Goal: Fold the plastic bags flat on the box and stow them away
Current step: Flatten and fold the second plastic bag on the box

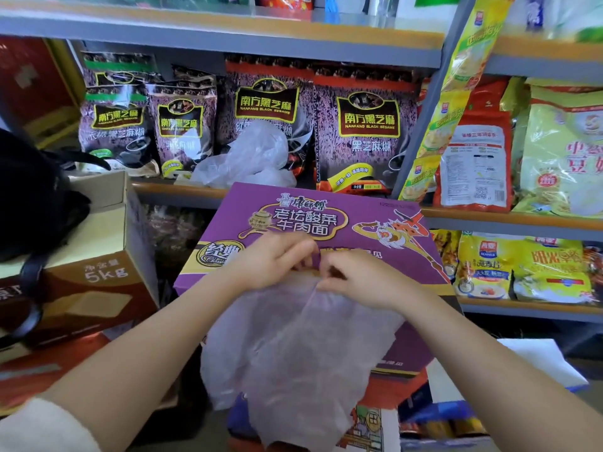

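A thin translucent plastic bag [303, 347] hangs from the near edge of a purple noodle box [365, 220] and drapes down in front of it. My left hand [274, 259] and my right hand [355, 275] meet at the bag's top edge on the box, each pinching the plastic with curled fingers. Another crumpled clear plastic bag [248, 158] lies on the shelf behind the box, against the dark sesame packets.
A brown 5kg carton [98, 265] with a black bag [32, 197] on it stands at the left. Metal shelves [228, 44] full of packets rise behind and to the right. Boxes and a white sheet [528, 363] lie low at the right.
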Demonstrator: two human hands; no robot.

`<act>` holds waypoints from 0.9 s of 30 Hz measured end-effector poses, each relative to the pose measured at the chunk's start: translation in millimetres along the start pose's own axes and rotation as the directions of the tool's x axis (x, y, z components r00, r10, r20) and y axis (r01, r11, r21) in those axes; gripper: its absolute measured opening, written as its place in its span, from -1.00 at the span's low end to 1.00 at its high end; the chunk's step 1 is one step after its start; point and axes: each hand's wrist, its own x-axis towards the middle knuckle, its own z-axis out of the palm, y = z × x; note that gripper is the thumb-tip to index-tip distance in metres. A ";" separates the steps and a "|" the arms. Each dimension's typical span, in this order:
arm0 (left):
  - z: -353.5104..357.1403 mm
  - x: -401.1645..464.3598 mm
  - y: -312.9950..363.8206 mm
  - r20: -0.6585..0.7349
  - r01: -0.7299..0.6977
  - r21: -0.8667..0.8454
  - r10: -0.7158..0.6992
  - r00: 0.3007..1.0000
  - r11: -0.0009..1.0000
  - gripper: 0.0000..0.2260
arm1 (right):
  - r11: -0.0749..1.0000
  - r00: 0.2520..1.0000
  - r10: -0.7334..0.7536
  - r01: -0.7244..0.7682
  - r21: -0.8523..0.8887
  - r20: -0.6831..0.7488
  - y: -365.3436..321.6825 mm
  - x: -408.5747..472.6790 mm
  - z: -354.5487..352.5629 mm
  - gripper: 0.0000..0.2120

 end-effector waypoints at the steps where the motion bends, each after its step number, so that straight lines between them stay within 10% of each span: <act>1: -0.2 -2.0 5.0 0.059 -0.032 0.108 0.026 0.998 0.994 -0.52 | 0.999 0.999 0.027 -0.026 0.025 -0.046 1.4 0.6 -6.8 -0.73; 5: -3.5 2.3 15.5 -0.064 -0.102 0.292 0.126 0.990 0.951 -0.68 | 0.993 0.981 0.024 -0.001 0.119 -0.193 -2.4 -1.3 -38.4 -0.78; 11: -18.2 -5.7 10.6 -0.465 0.036 -0.180 -0.117 0.877 0.983 -0.77 | 0.928 0.979 0.152 -0.094 0.361 -0.138 16.7 -14.6 -75.9 -0.73; 15: -17.3 -16.2 0.3 -0.339 0.167 -0.303 -0.270 0.901 0.938 -0.77 | 0.711 0.958 0.227 -0.041 0.702 -0.174 14.4 -8.9 -71.4 -0.97; 20: -30.1 0.6 28.3 -0.235 0.133 -0.258 -0.195 0.952 0.957 -0.65 | 0.894 0.964 -0.016 0.132 0.427 -0.265 -9.4 17.9 -58.4 -0.79; 27: -36.2 23.8 49.3 -0.525 0.019 -0.198 -0.123 0.842 0.980 -0.74 | 0.724 0.926 0.061 0.216 0.655 -0.373 -20.0 12.9 -62.6 -0.71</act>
